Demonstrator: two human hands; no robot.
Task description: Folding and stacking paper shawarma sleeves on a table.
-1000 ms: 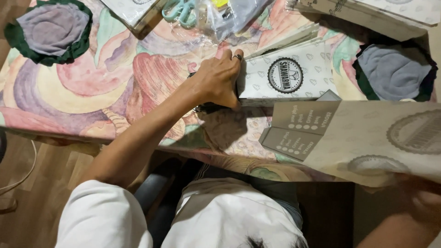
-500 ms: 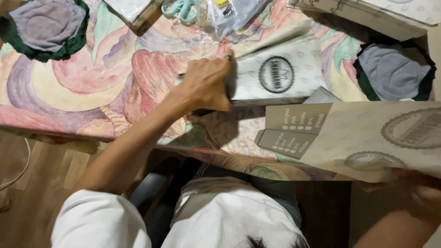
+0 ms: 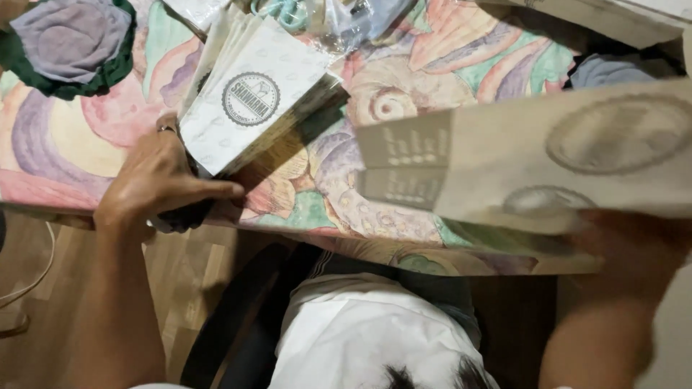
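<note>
The left hand (image 3: pixel 155 189) rests palm-down at the near corner of the stack of white paper bags (image 3: pixel 256 97), fingers laid together and pointing right along the stack's lower edge, the thumb side pressed to its corner; it touches and steadies the stack rather than clamping it, and whether any finger curls under the bottom bag I cannot tell. The stack lies on the flowered tablecloth (image 3: pixel 324 194), its long axis slanting from that corner up and away to the right, so the bulk of it sits beyond and to the right of the hand. The left forearm comes up from the lower left, wrist bent inward toward the stack. The right hand (image 3: pixel 634 245), well to the right of the stack and blurred, is closed on the lower edge of a single large paper bag (image 3: pixel 548 155), held flat in the air above the table. Left of the stack lies a grey-and-green fabric flower (image 3: pixel 65 39); just beyond its far end, clear plastic packets (image 3: pixel 339 21).
</note>
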